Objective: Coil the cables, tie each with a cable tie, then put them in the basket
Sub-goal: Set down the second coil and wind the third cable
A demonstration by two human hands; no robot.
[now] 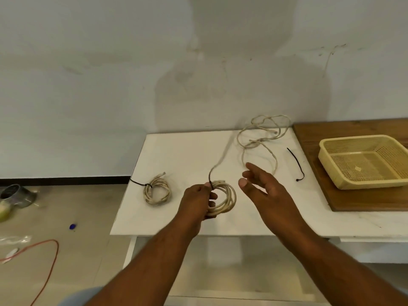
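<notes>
My left hand [196,200] grips a coiled beige cable [225,200] just above the white table [176,155]. A black cable tie [217,165] wraps the coil at my thumb, and its blurred tail sticks up and to the right. My right hand [262,186] hovers open to the right of the coil, fingers spread, holding nothing. Another coiled beige cable [157,192], bound with a black tie, lies on the table to the left. A loose uncoiled beige cable [262,138] sprawls at the table's back. A spare black cable tie [297,163] lies to its right. The yellow mesh basket [326,164] stands on the right.
The basket rests on a brown wooden board [357,200] at the table's right. A white wall rises right behind the table. On the floor to the left lie a red cord [51,257], a metal object [16,195] and small litter.
</notes>
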